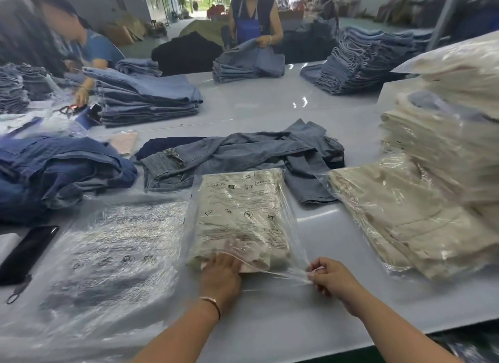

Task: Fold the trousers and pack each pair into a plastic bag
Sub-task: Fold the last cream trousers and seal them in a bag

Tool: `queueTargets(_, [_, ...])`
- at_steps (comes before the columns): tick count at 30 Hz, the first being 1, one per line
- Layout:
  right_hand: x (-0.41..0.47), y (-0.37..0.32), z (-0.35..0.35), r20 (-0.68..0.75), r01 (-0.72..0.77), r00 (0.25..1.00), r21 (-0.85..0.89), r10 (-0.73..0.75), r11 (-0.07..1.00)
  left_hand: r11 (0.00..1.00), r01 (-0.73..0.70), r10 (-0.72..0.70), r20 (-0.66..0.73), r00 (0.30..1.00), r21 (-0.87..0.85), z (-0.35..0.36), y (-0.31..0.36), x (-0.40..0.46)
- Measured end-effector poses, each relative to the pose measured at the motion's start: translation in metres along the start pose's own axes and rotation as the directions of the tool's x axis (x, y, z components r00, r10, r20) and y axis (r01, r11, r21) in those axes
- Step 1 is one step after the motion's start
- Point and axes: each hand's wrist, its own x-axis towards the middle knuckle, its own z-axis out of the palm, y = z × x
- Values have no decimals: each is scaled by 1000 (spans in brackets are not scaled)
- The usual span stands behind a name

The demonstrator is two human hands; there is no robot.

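Note:
A folded cream pair of trousers (pixel 237 208) lies inside a clear printed plastic bag (pixel 286 227) in front of me on the white table (pixel 297 316). My left hand (pixel 220 272) reaches into the bag's mouth, fingers extended against the cream cloth's near edge. My right hand (pixel 328 277) pinches the bag's open flap at its right corner and pulls it taut. A pile of empty plastic bags (pixel 108 254) lies to the left. Loose grey-blue jeans (pixel 243 152) sprawl just beyond the bag.
Bagged cream trousers (pixel 405 214) stack up at the right. Dark blue jeans (pixel 54 168) heap at the left, with a black phone (pixel 27 250) near them. Folded jean stacks (pixel 145 98) and two other people working stand farther back.

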Motion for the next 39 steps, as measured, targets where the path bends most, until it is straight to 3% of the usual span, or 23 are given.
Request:
queueTargets(2, [-3,-1,-5,52,-33,998,59,30,998,977,-203,190,-173,966,-60,8,15,-27])
queueTargets(3, [-4,-1,-7,72,-46,997,84,40,995,955,-247,211,-212,954,-165,13,26,-38])
queueTargets(4, [-5,-1,-9,83,-55,995,102,46,993,925,-227,169,-204,964,-304,14,41,-45])
queueTargets(5, [-6,-1,-10,87,-60,995,119,49,991,876,-114,59,-131,990,-468,9,58,-47])
queueTargets(6, [-7,-2,-10,88,-61,995,135,50,989,760,83,-82,31,996,-645,0,75,-42])
queueTargets(7, [-8,-2,-9,86,-59,995,148,46,987,546,326,-185,268,945,-772,-10,92,-35])
queueTargets(9, [-10,-3,-6,71,-39,997,158,28,987,11,646,-161,636,755,-763,-16,114,-20])
queueTargets(11, [-10,-5,-4,41,-6,999,148,0,989,-304,713,-81,763,642,-632,-20,129,-4])
queueTargets(13, [-9,-8,-2,4,30,1000,114,-30,993,-438,664,-93,765,638,-607,-25,140,3])
queueTargets(18, [-6,-11,-1,-22,74,997,-14,-74,997,-426,629,-171,740,650,-650,-18,149,7])
queueTargets(23, [-2,-9,-6,-48,90,995,-32,-92,995,-413,663,-229,775,589,-625,-14,132,14])
queueTargets(29, [5,-12,-24,-6,32,999,-30,-32,999,-521,582,-362,779,512,-624,-7,44,-20])
queueTargets(36, [13,-7,-34,2,-55,998,47,55,997,-446,603,-543,735,405,-661,-18,-52,-61])
queueTargets(39, [17,-5,-37,21,-106,994,63,105,992,-411,620,-560,722,406,-668,-26,-76,-73])
